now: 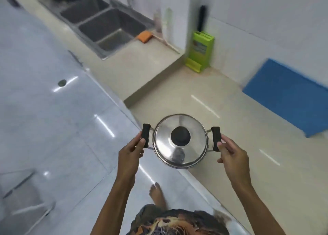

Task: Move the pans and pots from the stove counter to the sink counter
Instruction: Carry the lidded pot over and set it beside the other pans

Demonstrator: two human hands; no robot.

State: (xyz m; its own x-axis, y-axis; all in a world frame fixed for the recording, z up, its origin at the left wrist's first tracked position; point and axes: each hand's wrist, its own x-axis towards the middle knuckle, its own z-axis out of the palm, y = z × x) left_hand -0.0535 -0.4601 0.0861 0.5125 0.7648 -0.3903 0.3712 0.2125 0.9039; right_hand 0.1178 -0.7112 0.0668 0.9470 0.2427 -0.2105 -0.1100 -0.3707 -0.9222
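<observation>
A steel pot with a shiny lid and a black knob hangs in the air over the counter's front edge. My left hand grips its black left handle and my right hand grips its black right handle. The beige counter lies under and beyond the pot. Farther off at the upper left, a double steel sink is set into the higher sink counter.
A green knife block stands in the corner against the white tiled wall. A blue board lies at the right. An orange sponge rests beside the sink. Grey floor tiles fill the left, with my bare foot below.
</observation>
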